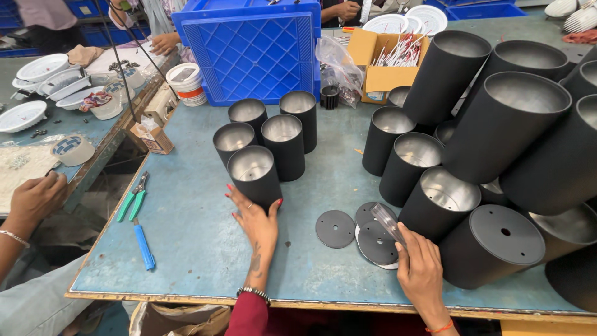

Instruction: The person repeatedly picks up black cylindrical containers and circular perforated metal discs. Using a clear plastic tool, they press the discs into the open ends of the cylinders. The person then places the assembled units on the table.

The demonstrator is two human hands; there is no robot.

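The left hand (258, 221) lies open on the blue tabletop (199, 249), fingers spread and curved against the base of the nearest black cylinder (254, 174), touching it without closing around it. That cylinder stands upright, open end up, at the front of a cluster of five like it (273, 134) toward the middle of the tabletop. The right hand (421, 270), near the front edge, pinches a small clear plastic piece (387, 221) between its fingers, held just above a short stack of flat black discs (376, 239); one more disc (335, 228) lies alone just beside the stack. A large heap of black cylinders (497, 143) fills the right side, some upright, some tipped on their sides. Near the left edge lie green-handled pliers (134, 198) and a blue-handled tool (143, 244). A blue crate (252, 50) and a cardboard box of wires (385, 59) stand toward the far edge. Another person's hand (37, 196) rests on the neighbouring bench at the left.
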